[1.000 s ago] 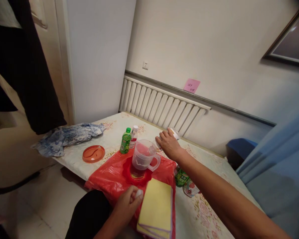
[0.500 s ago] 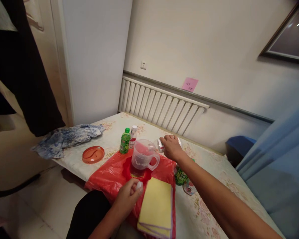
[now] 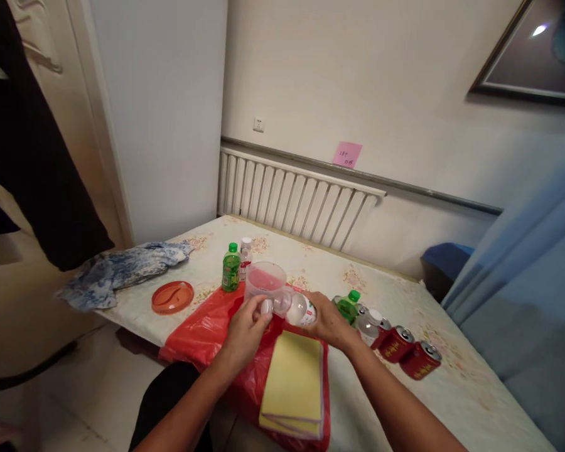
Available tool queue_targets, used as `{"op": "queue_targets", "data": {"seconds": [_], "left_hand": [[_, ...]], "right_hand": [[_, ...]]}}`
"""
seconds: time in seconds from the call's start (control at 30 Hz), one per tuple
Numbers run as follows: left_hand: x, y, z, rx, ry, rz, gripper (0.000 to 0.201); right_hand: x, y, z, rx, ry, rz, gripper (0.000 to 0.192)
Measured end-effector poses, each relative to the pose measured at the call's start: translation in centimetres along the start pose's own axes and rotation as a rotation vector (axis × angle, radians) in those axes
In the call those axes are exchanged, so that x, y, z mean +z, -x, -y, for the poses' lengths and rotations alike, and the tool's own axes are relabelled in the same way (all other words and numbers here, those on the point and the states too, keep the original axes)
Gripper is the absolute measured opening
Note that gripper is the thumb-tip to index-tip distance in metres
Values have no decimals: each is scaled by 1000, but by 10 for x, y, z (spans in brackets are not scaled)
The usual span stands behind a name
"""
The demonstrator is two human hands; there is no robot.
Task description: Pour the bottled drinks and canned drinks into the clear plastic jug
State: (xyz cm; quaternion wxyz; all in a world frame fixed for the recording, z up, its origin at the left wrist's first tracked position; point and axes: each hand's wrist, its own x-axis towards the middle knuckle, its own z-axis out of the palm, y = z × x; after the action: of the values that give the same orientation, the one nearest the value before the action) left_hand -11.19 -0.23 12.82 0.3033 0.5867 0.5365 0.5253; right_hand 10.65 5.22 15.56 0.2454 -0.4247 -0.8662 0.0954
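I see the counter (image 3: 452, 389) under a floral cloth, standing against a wall with a white radiator (image 3: 296, 199). On its left end lies a crumpled blue patterned cloth (image 3: 122, 270), and near it an orange lid (image 3: 172, 296). A red plastic bag (image 3: 202, 329) is spread in front of me, with a stack of yellow cloths (image 3: 294, 383) on its near part. A clear jug (image 3: 263, 280) with a pink inside stands at the bag's far edge; a green bottle (image 3: 231, 268) and a white-capped one stand upright just behind it. To the right lie another green bottle (image 3: 348, 306) and red cans (image 3: 409, 351).

My right hand (image 3: 327, 320) is closed around the body of a small clear bottle (image 3: 295, 309), held on its side above the bag, just in front of the jug. My left hand (image 3: 245, 326) is pinched on the cap end (image 3: 266, 307) of that bottle. I judge the bottle is not yet poured: the cap looks to be on, and I cannot tell whether it is loosened. The jug's contents I cannot make out.
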Motion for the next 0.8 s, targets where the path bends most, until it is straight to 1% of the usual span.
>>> {"op": "queue_targets", "data": {"seconds": [0.1,0.2,0.3,0.4,0.53,0.67,0.73,0.8], "left_hand": [[7,-2,-1,93,-53,57,36],[13,1,0,155,-111,150,31],[15,4,-1,218,-187,208,32],[14,6,-4,269,-215,252,35],[13,7,-4,252,-206,321,34],[11,15,-2,233,-232,378,39],[4,19,-2,219,-280,378,34],[-10,20,-3,207,-333,363,29]], "right_hand": [[11,18,2,0,-61,-9,38],[18,31,3,33,-79,-19,35],[20,38,5,70,-105,-26,35],[22,44,6,109,-147,-32,37],[32,51,6,126,-219,-40,51],[48,59,15,152,-283,-21,59],[58,64,22,172,-321,-24,66],[69,69,26,202,-353,-31,77]]}}
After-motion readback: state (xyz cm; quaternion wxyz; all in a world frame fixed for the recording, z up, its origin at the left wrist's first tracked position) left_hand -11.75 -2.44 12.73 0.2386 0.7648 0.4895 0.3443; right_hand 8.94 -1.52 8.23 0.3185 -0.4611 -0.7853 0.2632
